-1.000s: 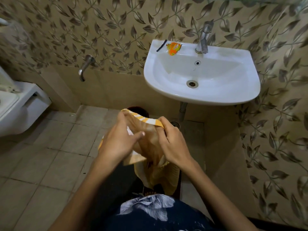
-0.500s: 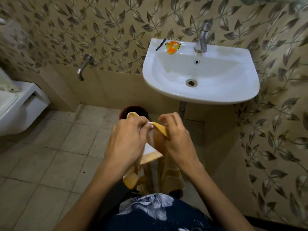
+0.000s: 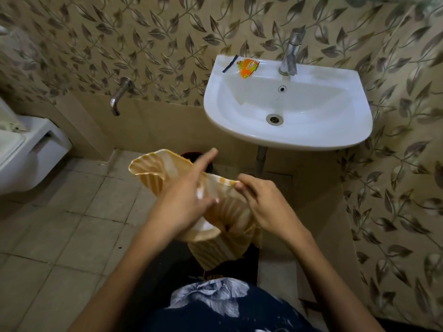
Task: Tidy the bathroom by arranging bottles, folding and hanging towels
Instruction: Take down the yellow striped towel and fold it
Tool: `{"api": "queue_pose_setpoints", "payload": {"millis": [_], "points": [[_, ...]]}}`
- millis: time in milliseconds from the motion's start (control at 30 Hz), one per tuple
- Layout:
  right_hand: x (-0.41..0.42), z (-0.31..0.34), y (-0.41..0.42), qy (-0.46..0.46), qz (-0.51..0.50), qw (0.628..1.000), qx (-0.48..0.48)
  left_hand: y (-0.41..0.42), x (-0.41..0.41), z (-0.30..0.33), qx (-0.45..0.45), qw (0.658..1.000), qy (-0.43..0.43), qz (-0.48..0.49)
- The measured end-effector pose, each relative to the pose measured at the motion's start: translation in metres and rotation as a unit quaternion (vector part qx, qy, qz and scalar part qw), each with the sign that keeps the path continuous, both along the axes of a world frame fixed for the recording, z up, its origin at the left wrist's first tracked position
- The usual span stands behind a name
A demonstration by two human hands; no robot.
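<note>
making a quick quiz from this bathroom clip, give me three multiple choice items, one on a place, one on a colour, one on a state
1. Where does the orange sachet lie?
A. on the sink's back ledge, left of the tap
B. in the basin by the drain
C. on the floor

2. What colours is the towel?
A. blue and grey
B. yellow-orange and white stripes
C. plain green

3. What is the right hand doing?
A. resting on the sink
B. hanging idle
C. pinching the towel's edge

Answers:
1 A, it sits on the sink ledge beside the tap.
2 B, stripes show along the fabric.
3 C, fingertips clamp the striped edge while the left hand lies against the towel.
</note>
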State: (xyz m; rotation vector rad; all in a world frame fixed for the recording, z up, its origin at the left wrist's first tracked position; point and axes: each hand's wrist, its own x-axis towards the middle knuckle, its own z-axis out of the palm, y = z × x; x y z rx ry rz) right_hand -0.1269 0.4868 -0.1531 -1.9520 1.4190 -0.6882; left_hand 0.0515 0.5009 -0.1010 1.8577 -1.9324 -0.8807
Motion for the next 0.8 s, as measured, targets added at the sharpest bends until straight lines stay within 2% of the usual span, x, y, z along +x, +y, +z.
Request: {"api": "queue_pose_setpoints", "payload": {"millis": [67,200,300,433,567,633,700,800], "points": [[0.009,0.013,0.002,-0.024,0.048,0.998,-0.032,0.002,-0.013,-0.004,0.006,0.999,-0.012,-0.033],[0.012,0.029,-0.002,-0.042,0.075,0.994,-0.069,-0.001,-0.013,-0.003,-0.069,0.997,-0.005,0.017],[0.008,0.025,-0.004,-0.014,0.082,0.992,-0.099,0.001,-0.015,0.007,-0.128,0.991,0.007,0.035],[0.002,0.01,-0.005,0.018,0.012,0.994,-0.111,0.007,-0.022,0.018,-0.172,0.984,0.041,0.038],[-0.02,-0.011,-0.011,0.052,-0.113,0.991,-0.043,0.004,-0.013,0.025,-0.213,0.957,0.047,0.191],[-0.035,-0.019,-0.011,0.055,-0.153,0.987,0.005,-0.001,-0.005,0.024,-0.201,0.949,0.034,0.24],[-0.044,-0.021,-0.011,0.04,-0.157,0.986,0.026,-0.004,0.001,0.018,-0.17,0.954,0.01,0.248],[-0.04,-0.009,-0.007,0.023,-0.108,0.994,-0.013,-0.003,0.001,0.014,-0.038,0.987,-0.021,0.157]]}}
